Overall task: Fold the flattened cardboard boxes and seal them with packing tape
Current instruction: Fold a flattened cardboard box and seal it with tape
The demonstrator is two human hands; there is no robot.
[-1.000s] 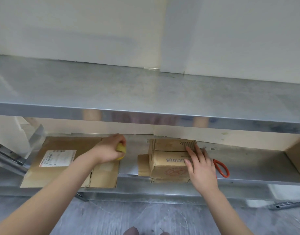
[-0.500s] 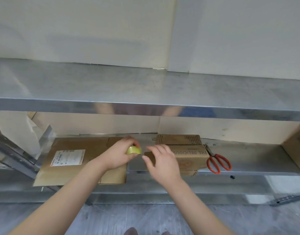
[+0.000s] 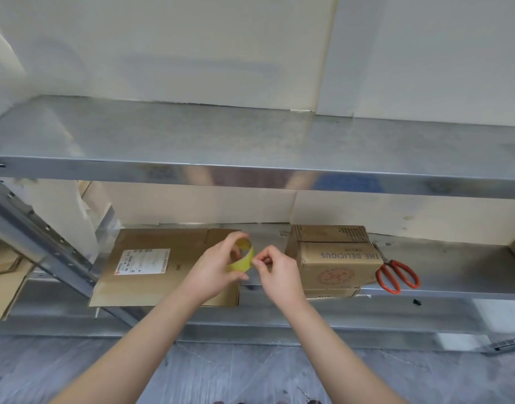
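Tape roll (image 3: 240, 265), thin translucent yellow ring

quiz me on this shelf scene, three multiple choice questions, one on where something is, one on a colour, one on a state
1. Where do the scissors lie?
A. in a drawer
B. on the lower shelf, right of the folded box
C. on top of that box

2. What colour is the tape roll?
A. yellow
B. blue
C. black

3. What is the right hand doing?
A. resting flat on the box
B. gripping the scissors
C. pinching the tape roll's edge while the left hand holds the roll

Answers: B, the red handles rest on the shelf beside the box; A, the roll shows yellow between the hands; C, thumb and finger meet at the roll's rim.
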